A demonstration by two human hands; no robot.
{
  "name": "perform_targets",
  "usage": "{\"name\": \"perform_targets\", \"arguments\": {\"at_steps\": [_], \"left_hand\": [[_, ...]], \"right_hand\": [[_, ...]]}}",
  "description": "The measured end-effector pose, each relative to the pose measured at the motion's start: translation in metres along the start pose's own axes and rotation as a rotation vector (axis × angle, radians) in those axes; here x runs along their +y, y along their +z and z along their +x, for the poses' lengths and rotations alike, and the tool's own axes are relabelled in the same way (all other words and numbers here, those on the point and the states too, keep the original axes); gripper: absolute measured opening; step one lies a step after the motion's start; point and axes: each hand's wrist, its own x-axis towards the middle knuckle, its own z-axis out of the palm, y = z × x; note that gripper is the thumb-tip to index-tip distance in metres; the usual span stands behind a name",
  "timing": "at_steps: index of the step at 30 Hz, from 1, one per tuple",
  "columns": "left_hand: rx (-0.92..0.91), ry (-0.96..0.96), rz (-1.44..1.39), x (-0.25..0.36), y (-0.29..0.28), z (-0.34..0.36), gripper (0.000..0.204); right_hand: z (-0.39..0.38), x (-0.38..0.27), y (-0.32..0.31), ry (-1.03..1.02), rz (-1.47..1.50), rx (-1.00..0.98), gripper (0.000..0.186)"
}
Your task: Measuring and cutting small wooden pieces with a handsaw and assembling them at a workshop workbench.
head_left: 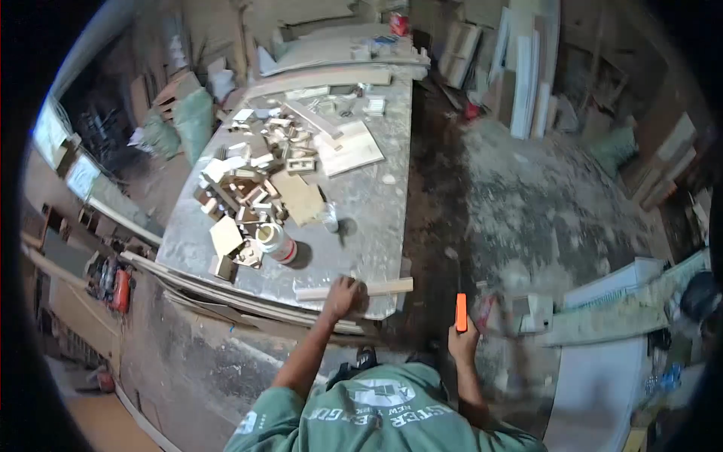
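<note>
A narrow, pale wood strip (390, 287) lies along the near edge of the worktable, its right end at the table's corner. My left hand (345, 298) is closed over the middle of this strip and presses it to the tabletop. Off the table's right side, my right hand (462, 345) grips an orange tool (461, 312), held upright and apart from the strip. Its working end is too thin and dark to make out. Beyond my left hand stands a white jar (276, 244) with a red band, and a small clear cup (330, 218) is farther back.
Wood offcuts and small blocks are heaped on the left of the grey worktable (361, 218). Flat boards (350, 149) lie farther back. Green sacks (194, 120) stand at the left, long panels (523, 83) lean at the back right, and white boards (602, 377) lie low at the right.
</note>
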Motion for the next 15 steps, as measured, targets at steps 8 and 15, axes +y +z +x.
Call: {"name": "perform_targets", "arguments": {"at_steps": [8,15], "left_hand": [[0.015,0.159,-0.042,-0.004,0.001,0.027,0.038],[-0.076,0.185,0.06,-0.016,0.009,0.04,0.042]], "right_hand": [[-0.064,0.016,0.004,0.135,0.366,0.106,0.017],[-0.083,-0.043,0.006,0.092,0.85,-0.001,0.016]]}}
